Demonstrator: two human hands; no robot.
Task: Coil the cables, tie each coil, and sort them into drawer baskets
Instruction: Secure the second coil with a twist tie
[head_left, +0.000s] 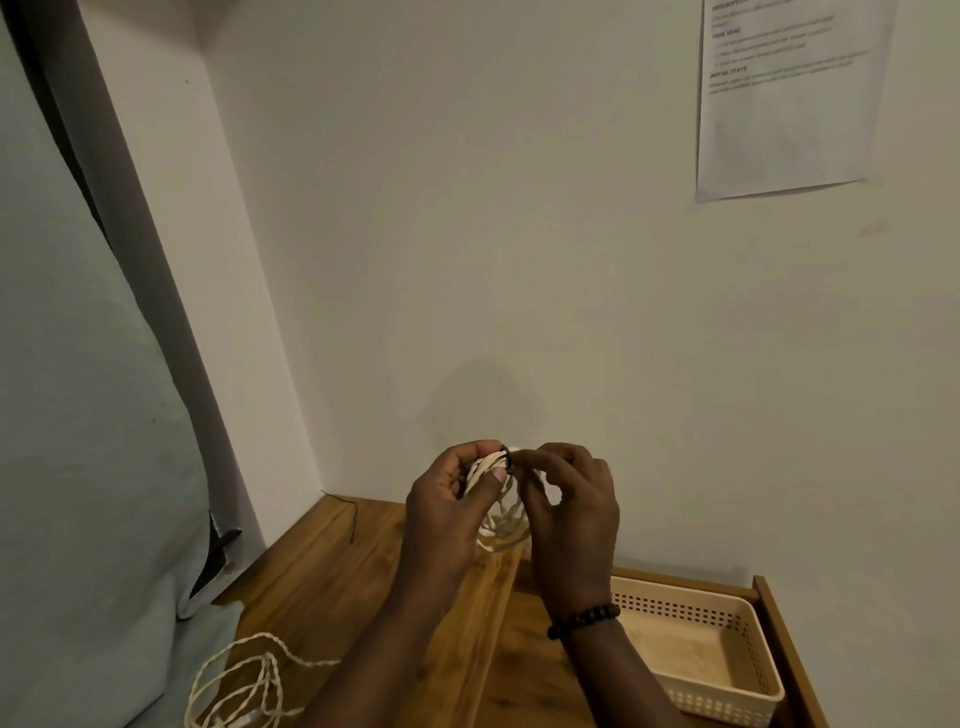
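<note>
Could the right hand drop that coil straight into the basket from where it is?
Probably yes. The right hand pinches the black tie on the coil, and the basket sits open-topped below it, nothing covering it.

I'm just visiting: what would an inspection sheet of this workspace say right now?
Surface: wooden tabletop, bare near the corner.
Job's things: white coil held up, black tie at its top; beige basket in the open drawer.
Clutter: thin dark wire.
Hands: left hand grips the coil; right hand pinches the tie.
Cables: loose white cable at the table's left edge.
Surroundings: white wall, printed sheet.
</note>
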